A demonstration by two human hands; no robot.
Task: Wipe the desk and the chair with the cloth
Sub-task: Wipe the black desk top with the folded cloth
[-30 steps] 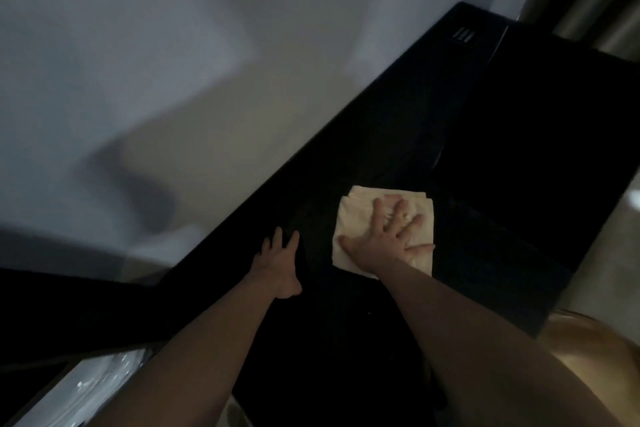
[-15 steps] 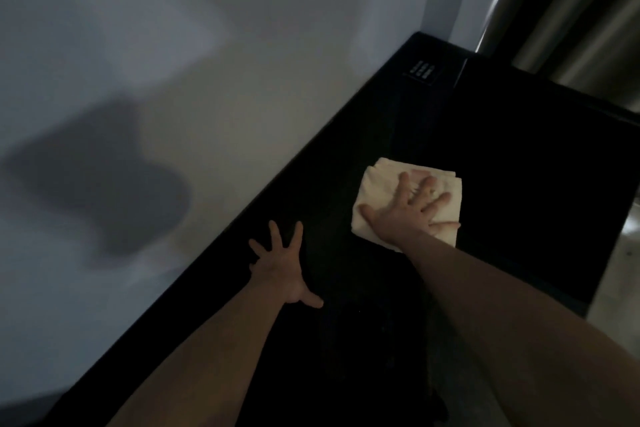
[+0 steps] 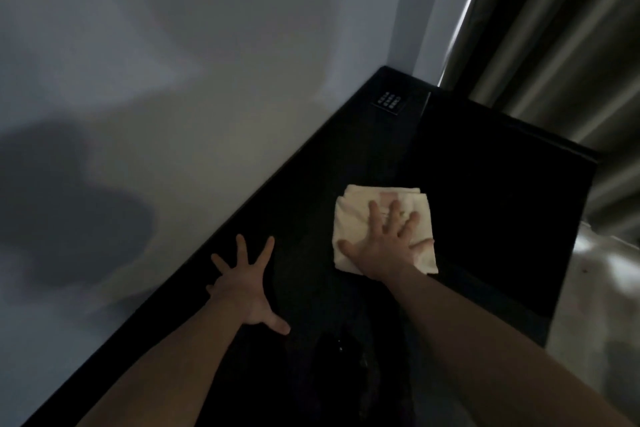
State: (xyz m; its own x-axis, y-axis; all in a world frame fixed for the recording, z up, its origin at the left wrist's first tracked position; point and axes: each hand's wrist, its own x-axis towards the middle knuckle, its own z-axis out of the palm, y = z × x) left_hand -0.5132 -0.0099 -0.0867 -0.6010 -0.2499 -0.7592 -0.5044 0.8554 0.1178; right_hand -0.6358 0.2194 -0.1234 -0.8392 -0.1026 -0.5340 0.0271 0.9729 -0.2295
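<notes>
Only one camera on my end here, the head-worn wide-angle, so there's no second view sharing anything with it. It looks forward and down from above the black desk, pretty close in, with both forearms running up from the bottom edge. The frame sits tilted, so the desk's back edge cuts diagonally from lower left to upper right along the pale wall. Curtains fill the top right corner, floor shows down the right side.
</notes>
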